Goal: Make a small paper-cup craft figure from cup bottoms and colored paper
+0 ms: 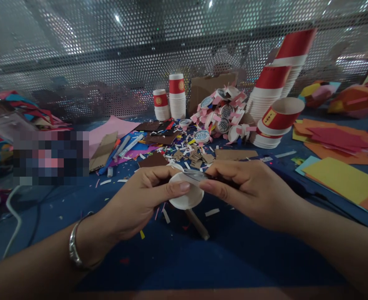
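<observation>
Your left hand [140, 200]: fingers pinch white paper disc [187, 199] | your right hand [246, 191]: fingers clenched on metal blade [194, 176] touching disc's top edge | wooden stick [197, 224] just below disc

Near side of both hands: bare blue tabletop [177, 258] lay open, save a wooden stick [198, 225] just beneath. Between left hand [140, 196] and right hand [246, 191], no gap; the left-held white disc [185, 198] filled it. Beyond both: thick paper scraps [187, 154]. Beyond the right hand: cup stacks [274, 96]; right of it, coloured sheets [343, 179].
</observation>
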The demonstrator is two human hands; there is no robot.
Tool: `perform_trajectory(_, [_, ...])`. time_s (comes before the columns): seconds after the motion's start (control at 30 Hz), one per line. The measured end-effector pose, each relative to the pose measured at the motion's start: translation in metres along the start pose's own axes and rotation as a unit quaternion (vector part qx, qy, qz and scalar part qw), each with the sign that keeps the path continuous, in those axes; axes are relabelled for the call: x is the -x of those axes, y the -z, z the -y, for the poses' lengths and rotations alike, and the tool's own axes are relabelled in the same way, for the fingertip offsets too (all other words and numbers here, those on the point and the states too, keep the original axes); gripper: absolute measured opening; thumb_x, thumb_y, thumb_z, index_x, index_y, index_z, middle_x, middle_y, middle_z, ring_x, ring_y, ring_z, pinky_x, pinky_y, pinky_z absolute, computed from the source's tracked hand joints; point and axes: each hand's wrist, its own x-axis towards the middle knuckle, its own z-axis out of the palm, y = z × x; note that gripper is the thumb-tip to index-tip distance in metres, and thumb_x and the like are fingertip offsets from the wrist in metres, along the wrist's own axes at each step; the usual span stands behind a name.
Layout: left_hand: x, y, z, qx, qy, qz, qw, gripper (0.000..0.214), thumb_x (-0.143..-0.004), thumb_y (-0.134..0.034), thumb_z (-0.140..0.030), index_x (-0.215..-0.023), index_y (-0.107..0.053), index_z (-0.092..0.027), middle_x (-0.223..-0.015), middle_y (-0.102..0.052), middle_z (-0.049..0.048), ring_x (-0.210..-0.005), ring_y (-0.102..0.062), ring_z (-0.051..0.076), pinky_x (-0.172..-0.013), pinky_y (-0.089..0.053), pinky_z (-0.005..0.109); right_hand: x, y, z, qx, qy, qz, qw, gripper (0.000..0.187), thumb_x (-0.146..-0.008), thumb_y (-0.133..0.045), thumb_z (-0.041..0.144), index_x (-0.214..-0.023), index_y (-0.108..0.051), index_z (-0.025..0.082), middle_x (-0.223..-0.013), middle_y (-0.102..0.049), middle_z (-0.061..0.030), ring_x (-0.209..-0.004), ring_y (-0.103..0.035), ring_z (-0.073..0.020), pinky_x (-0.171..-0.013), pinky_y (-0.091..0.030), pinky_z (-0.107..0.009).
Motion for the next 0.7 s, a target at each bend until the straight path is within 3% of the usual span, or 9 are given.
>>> perform_trajectory(0.27, [-0.0006,0.0002,-0.0006,0.005,0.014,0.0,1.0,0.011,-0.083,-0.079,-0.025,-0.087,-0.077,-0.015,-0.08,-0.072,0.0033,-0.068,-0.06,0.011,-0.064,-0.046,0.021,-0.0015,0.0006,-0.0012,-0.001,-0.01,-0.004,1.0,0.041,-0.1,-0.052,0.048,-0.071,-0.056,0.019,-0.061,-0.048,0.0038,-0.056,-0.044,-0.0099,-0.054,-0.033,-0.025])
perform_trajectory(0.5, [-0.0019,0.0003,-0.0015,-0.007,-0.013,-0.057,0.998,0.014,-0.081,-0.079,-0.024,-0.086,-0.068,-0.015,-0.079,-0.069,0.0007,-0.069,-0.059,0.01,-0.065,-0.046,0.021,-0.0063,0.0013,-0.009,0.004,-0.045,-0.018,0.999,0.046,-0.098,-0.049,0.059,-0.074,-0.055,0.02,-0.068,-0.049,0.0008,-0.065,-0.047,-0.014,-0.056,-0.032,-0.027])
perform_trajectory(0.7, [-0.0023,0.0012,0.0046,-0.034,-0.011,-0.04,0.999,0.018,-0.086,-0.077,-0.029,-0.088,-0.063,-0.017,-0.078,-0.064,-0.0014,-0.069,-0.056,0.009,-0.065,-0.045,0.021,-0.0075,-0.0018,-0.0086,-0.072,-0.089,0.013,0.993,0.044,-0.094,-0.057,0.06,-0.077,-0.059,0.019,-0.068,-0.047,0.0025,-0.063,-0.043,-0.0123,-0.054,-0.031,-0.026])
